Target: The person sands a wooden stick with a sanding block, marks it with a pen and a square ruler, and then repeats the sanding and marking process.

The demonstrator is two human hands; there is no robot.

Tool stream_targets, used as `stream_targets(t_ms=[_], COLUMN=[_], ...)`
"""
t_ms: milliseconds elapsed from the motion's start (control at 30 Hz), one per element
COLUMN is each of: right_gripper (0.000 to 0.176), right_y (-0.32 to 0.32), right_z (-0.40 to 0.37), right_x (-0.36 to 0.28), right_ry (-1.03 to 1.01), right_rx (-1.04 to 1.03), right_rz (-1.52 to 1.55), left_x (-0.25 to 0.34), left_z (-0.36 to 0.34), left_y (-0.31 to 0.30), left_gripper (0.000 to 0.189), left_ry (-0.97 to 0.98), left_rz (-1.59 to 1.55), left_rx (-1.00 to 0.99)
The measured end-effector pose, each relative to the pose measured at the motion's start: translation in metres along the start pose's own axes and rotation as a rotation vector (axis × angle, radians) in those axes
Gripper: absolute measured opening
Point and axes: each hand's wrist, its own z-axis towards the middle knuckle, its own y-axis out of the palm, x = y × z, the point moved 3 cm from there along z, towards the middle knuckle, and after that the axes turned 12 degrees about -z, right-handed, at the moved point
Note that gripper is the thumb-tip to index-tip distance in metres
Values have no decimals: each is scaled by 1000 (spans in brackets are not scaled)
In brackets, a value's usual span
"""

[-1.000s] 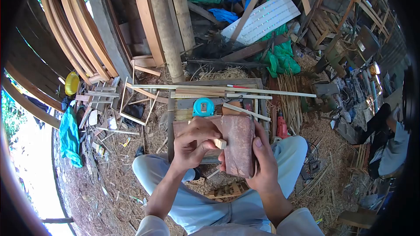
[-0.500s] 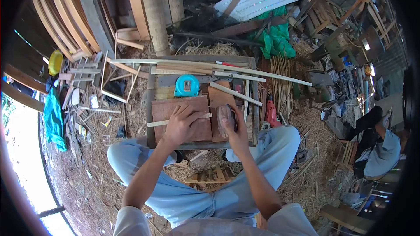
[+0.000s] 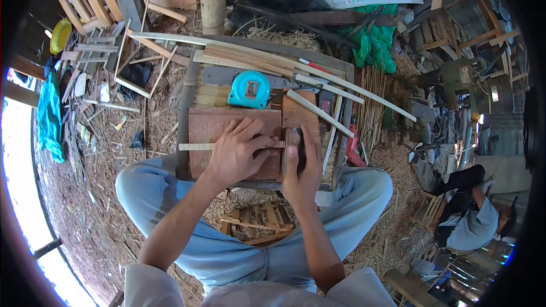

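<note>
My left hand (image 3: 242, 150) lies over a thin pale wooden strip (image 3: 196, 146), its fingers closed down on it. Under the strip is a reddish-brown board (image 3: 233, 118). At the strip's right end, my right hand (image 3: 302, 170) grips a dark, worn wooden block (image 3: 292, 150), thumb on the near face and fingers round the far side. Whether the strip's end touches the block is hard to see. A second, lighter brown board (image 3: 300, 115) lies beneath the block. Just beyond my left hand stands a turquoise tape measure (image 3: 250, 90).
The boards rest on a low wooden worktable (image 3: 183, 119) between my knees. Long wooden strips (image 3: 239, 59) lie across its far side, with a red-tipped pencil-like stick (image 3: 314, 66). A red power tool (image 3: 354, 146) stands at the right. Another person (image 3: 475, 222) sits at far right.
My right hand has brought the block against or close to the strip's right end. My left hand has slid slightly right along the strip. The whole view has shifted a little.
</note>
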Motion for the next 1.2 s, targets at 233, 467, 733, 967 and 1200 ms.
stream_targets(t_ms=[233,467,733,967,1200], right_gripper=[41,49,36,41,41], right_y=[0,5,6,12,11], right_z=[-9,-16,0,16,19], right_x=[2,10,2,5,5], right_ry=[-41,-4,-33,-20,37], right_rx=[81,84,156,95,107], right_rz=[41,46,71,114,223], left_x=[-3,-4,0,2,0], left_z=[2,2,6,3,6], left_y=[-1,1,-3,1,1], left_gripper=[16,9,10,15,15], left_ry=[8,-51,4,8,-3], left_rz=[0,-26,-7,17,64], left_rx=[27,-3,4,0,-6])
